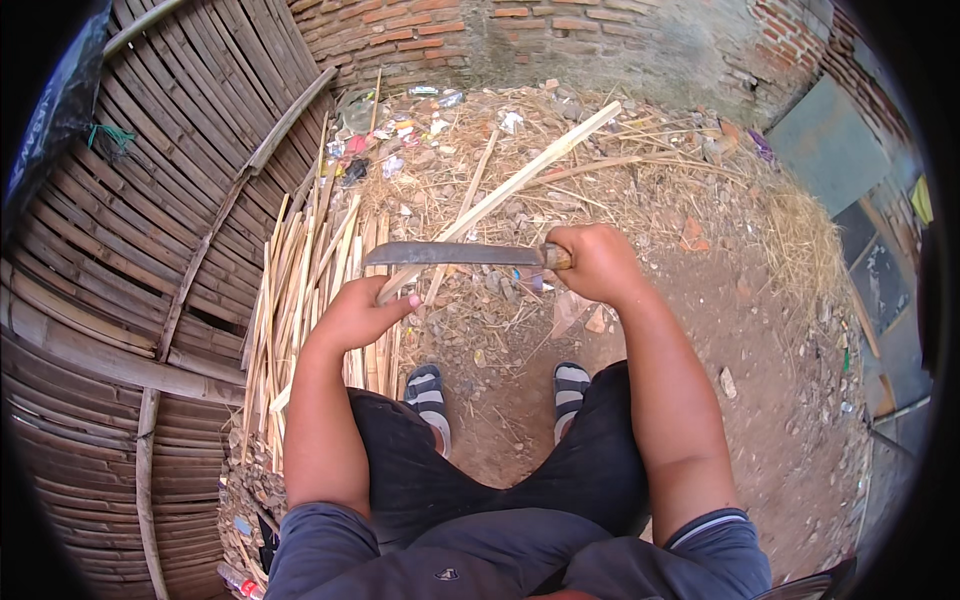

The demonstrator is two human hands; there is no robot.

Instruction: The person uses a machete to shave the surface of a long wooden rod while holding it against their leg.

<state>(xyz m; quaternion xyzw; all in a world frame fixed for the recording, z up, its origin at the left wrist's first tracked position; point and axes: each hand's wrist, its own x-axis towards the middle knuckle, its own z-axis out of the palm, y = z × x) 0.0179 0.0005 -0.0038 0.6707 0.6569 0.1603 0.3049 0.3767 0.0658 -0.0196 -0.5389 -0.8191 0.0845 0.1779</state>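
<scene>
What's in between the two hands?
In the head view, the machete reaches from the right hand toward the left hand, crossing over the pale wooden strip.

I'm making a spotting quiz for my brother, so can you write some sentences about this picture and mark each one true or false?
1. The right hand holds a knife. True.
2. The left hand holds nothing. False: it holds a wood strip.
3. The trousers are black. True.
4. The stick pile lies on the right. False: it lies on the left.
5. The far wall is made of brick. True.
</scene>
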